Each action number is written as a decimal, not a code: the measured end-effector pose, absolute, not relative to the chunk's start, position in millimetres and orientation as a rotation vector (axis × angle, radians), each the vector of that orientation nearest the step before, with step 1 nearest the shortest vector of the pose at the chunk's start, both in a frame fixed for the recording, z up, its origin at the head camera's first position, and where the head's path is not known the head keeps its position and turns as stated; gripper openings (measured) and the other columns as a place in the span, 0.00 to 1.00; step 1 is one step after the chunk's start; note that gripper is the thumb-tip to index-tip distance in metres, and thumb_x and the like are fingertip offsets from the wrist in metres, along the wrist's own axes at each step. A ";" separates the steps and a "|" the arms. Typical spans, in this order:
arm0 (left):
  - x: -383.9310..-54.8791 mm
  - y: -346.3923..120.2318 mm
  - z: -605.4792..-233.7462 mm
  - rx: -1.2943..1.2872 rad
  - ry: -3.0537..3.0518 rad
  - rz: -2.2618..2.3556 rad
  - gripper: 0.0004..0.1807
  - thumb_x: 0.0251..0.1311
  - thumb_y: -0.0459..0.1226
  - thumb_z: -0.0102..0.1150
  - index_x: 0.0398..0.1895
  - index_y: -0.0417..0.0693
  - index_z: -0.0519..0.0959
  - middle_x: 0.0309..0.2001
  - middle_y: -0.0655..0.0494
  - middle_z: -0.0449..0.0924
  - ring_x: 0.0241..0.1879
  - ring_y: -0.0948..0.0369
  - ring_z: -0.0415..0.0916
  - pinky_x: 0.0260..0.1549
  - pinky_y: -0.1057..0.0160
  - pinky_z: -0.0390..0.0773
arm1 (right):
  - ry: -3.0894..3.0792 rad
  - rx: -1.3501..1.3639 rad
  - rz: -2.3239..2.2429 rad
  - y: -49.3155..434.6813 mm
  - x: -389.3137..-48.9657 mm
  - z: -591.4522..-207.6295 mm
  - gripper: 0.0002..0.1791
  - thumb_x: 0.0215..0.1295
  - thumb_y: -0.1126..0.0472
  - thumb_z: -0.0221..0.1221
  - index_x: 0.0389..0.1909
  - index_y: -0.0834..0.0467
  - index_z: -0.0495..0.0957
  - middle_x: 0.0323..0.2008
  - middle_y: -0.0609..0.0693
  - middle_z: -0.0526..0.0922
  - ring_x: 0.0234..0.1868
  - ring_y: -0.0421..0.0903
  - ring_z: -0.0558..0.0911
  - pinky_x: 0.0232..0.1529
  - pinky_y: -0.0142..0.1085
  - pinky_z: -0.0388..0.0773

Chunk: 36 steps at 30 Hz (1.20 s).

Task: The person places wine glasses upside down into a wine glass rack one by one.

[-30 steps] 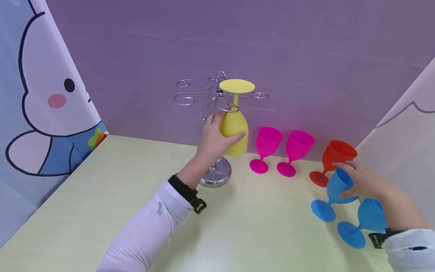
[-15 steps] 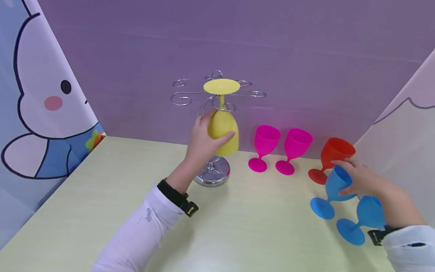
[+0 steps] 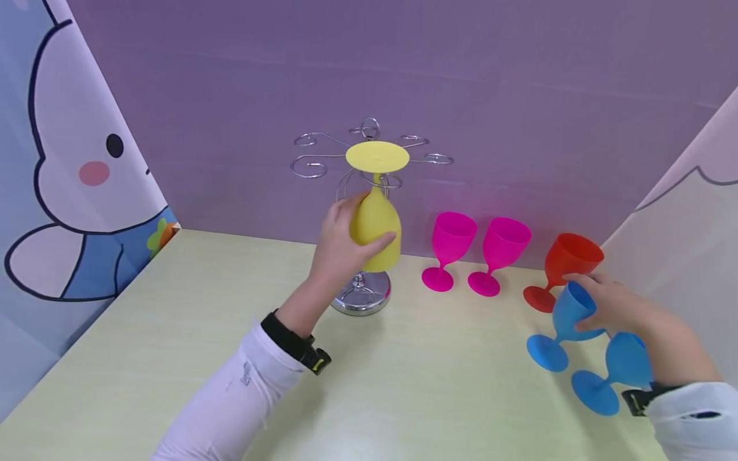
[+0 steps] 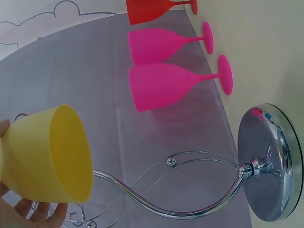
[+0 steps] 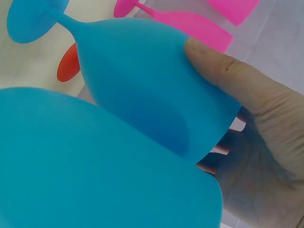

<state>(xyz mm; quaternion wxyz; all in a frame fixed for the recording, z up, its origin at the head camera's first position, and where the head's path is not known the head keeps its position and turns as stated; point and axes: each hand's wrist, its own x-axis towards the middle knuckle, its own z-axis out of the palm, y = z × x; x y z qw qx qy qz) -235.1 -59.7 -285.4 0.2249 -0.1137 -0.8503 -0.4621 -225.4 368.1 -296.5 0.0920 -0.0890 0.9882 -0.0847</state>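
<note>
My left hand point(image 3: 340, 240) grips the bowl of a yellow goblet point(image 3: 377, 224), which is upside down with its round foot on top. The goblet's stem sits at a curled front arm of a chrome stemware rack point(image 3: 308, 168), and the foot overlaps that arm from above. In the left wrist view, the yellow bowl point(image 4: 47, 154) points its mouth toward the rack's round base point(image 4: 266, 164). Over on the right, my right hand point(image 3: 625, 310) holds an upright blue goblet point(image 3: 571, 314) by its bowl, thumb on the near side. Beside that hand stands a second blue goblet point(image 3: 627, 362).
Two pink goblets point(image 3: 453, 237) stand upright along the back wall, right of the rack. A red goblet point(image 3: 571, 256) stands behind the right hand, near the right wall. The pale tabletop point(image 3: 438, 384) extends in front, with a purple cloth backdrop point(image 3: 519, 115) behind.
My left hand has brought the yellow goblet leftward, to the rack's front arm, then slightly down, so its foot now sits lower. The right hand stays on the blue goblet.
</note>
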 end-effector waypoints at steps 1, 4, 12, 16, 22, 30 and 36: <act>-234.6 -59.8 -285.6 -0.315 -2.344 -1.270 0.40 0.46 0.55 0.63 0.64 0.60 0.61 0.58 0.52 0.61 0.54 0.56 0.61 0.45 0.51 0.75 | 2.933 -0.259 -0.251 368.0 -225.2 -296.6 0.55 0.35 0.55 0.73 0.65 0.62 0.53 0.58 0.76 0.53 0.52 0.77 0.55 0.33 0.61 0.76; -232.7 -60.2 -285.9 -0.328 -2.341 -1.259 0.40 0.46 0.55 0.63 0.64 0.60 0.61 0.59 0.52 0.61 0.55 0.56 0.60 0.45 0.51 0.75 | 2.937 -0.263 -0.259 368.2 -225.5 -297.1 0.54 0.36 0.56 0.73 0.65 0.62 0.53 0.58 0.76 0.54 0.52 0.77 0.56 0.33 0.60 0.76; -230.1 -58.1 -287.3 -0.370 -2.346 -1.227 0.39 0.46 0.53 0.64 0.64 0.58 0.62 0.60 0.50 0.60 0.57 0.54 0.59 0.45 0.51 0.75 | 2.951 -0.273 -0.281 369.6 -227.7 -299.9 0.55 0.35 0.55 0.73 0.66 0.61 0.54 0.58 0.74 0.55 0.52 0.76 0.57 0.31 0.57 0.78; -230.0 -56.7 -288.5 -0.382 -2.356 -1.204 0.40 0.46 0.54 0.64 0.64 0.58 0.62 0.59 0.50 0.61 0.56 0.54 0.59 0.44 0.51 0.75 | 2.941 -0.254 -0.291 369.1 -227.6 -301.2 0.56 0.35 0.54 0.73 0.66 0.60 0.53 0.59 0.74 0.55 0.53 0.76 0.56 0.31 0.56 0.78; -229.1 -57.5 -291.0 -0.379 -2.363 -1.186 0.39 0.47 0.53 0.64 0.64 0.59 0.61 0.59 0.50 0.61 0.56 0.53 0.59 0.45 0.50 0.75 | 2.943 -0.268 -0.298 365.8 -226.5 -299.5 0.55 0.36 0.54 0.73 0.66 0.59 0.54 0.59 0.74 0.55 0.53 0.76 0.57 0.29 0.54 0.79; -228.2 -60.8 -297.8 -0.365 -2.350 -1.174 0.39 0.47 0.52 0.65 0.63 0.55 0.62 0.59 0.49 0.61 0.57 0.53 0.59 0.46 0.50 0.75 | 2.934 -0.262 -0.320 359.5 -224.0 -296.1 0.54 0.37 0.54 0.73 0.66 0.59 0.54 0.59 0.73 0.56 0.53 0.75 0.57 0.27 0.51 0.79; -226.4 -62.4 -300.9 -0.351 -2.360 -1.172 0.39 0.47 0.53 0.64 0.63 0.55 0.62 0.59 0.48 0.61 0.57 0.52 0.58 0.46 0.48 0.74 | 2.929 -0.266 -0.322 357.9 -223.0 -295.6 0.54 0.36 0.53 0.73 0.66 0.58 0.54 0.59 0.73 0.56 0.52 0.76 0.57 0.24 0.47 0.80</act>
